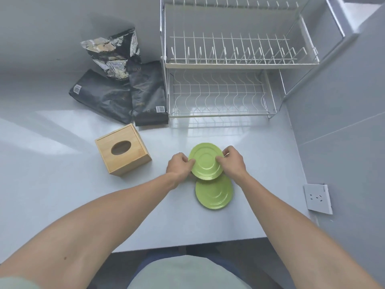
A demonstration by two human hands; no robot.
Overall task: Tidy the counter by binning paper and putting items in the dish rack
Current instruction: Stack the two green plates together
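Both hands grip one green saucer [206,161] by its opposite edges: the left hand [180,164] pinches the left rim, the right hand [232,161] the right rim, with its thumb lying over the saucer's face. The held saucer is tilted, and its near edge overlaps a second green saucer [214,195] lying flat on the white worktop [62,184]. Both saucers sit in front of the wire dish rack [220,88], well apart from it; both of the rack's tiers hold nothing. Just left of the rack lie three dark foil bags [125,88], one crumpled and open. In front of the bags, left of the held saucer, stands a wooden tissue box [123,149].
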